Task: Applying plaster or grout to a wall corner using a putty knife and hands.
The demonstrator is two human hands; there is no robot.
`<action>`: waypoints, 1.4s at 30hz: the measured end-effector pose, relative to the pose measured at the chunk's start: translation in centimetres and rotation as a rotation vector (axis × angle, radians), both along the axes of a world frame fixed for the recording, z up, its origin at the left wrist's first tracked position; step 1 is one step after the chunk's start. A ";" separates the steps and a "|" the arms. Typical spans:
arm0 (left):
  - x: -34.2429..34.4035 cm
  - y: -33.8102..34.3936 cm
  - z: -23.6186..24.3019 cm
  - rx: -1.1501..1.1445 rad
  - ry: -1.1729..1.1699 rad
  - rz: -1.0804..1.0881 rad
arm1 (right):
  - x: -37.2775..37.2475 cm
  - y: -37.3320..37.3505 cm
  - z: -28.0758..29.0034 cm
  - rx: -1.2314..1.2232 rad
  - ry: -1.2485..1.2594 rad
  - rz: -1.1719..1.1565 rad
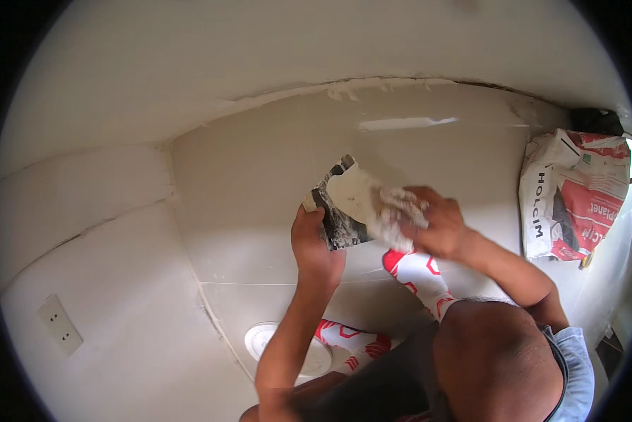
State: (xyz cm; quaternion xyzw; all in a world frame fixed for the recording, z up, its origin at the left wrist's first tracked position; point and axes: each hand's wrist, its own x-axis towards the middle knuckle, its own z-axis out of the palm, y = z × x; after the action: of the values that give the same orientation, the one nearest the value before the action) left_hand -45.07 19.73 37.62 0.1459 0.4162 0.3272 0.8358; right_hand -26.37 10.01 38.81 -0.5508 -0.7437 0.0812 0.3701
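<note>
My left hand [314,243] grips a dark flat board [340,228] by its lower left edge, thumb on top. The board is tilted, with white smears and a pale edge. A thick mound of cream-coloured paste [351,193] covers its upper right part. Against the right side of that paste is my right hand [428,218], its fingers coated in white. Motion blurs those fingers, so I cannot tell whether they hold a tool. Both hands are above the tiled floor, in front of my feet.
Pale tiles [260,169] meet the wall along a curved joint with rough white filler [351,88]. An opened red and white paper sack [572,197] stands at the right. My socked foot [414,278] is near the board. A round white lid-like disc [316,359] lies under my left forearm.
</note>
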 end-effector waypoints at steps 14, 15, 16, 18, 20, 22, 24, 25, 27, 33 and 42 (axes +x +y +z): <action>-1.0 -2.9 1.3 0.884 0.417 0.068 | -1.7 -1.0 0.0 -0.886 1.599 -0.366; -0.4 -3.3 0.9 0.988 0.453 0.074 | -1.7 -1.0 -0.3 -0.897 1.622 -0.356; -0.2 -3.4 0.7 0.985 0.439 0.070 | -1.6 -0.9 -0.5 -0.906 1.642 -0.347; 0.0 -3.2 0.3 1.561 0.651 -0.114 | -1.0 -1.1 -0.5 -0.927 1.543 -0.291; -1.0 -2.7 -0.9 1.598 0.767 -0.330 | -0.7 -1.8 -0.3 -0.885 1.512 -0.295; -1.9 -1.5 -1.5 1.699 0.825 -0.432 | -0.2 -1.8 -0.2 -0.787 1.298 -0.169; -3.4 -2.5 -3.3 1.067 0.929 -0.311 | -0.1 -1.3 1.3 -0.523 0.976 -0.155; -3.1 -2.5 -4.0 0.865 0.993 -0.189 | -0.3 -1.1 1.9 -0.442 0.812 -0.183; -2.1 -1.9 -3.3 0.055 0.237 -0.054 | -0.6 -1.3 0.7 -0.068 0.395 -0.189; -1.1 -0.8 -1.3 -0.039 0.046 0.020 | 0.8 -2.3 -1.8 -0.301 -0.242 -0.018; 0.6 -0.5 -0.6 0.334 0.306 -0.172 | 3.6 -0.4 3.6 -0.192 -0.095 -0.034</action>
State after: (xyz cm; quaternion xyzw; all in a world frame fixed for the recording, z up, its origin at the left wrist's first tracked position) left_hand -44.43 19.19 37.04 0.3648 0.4639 0.2933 0.7521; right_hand -22.74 9.62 42.37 -0.5993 -0.7399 0.1195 0.2813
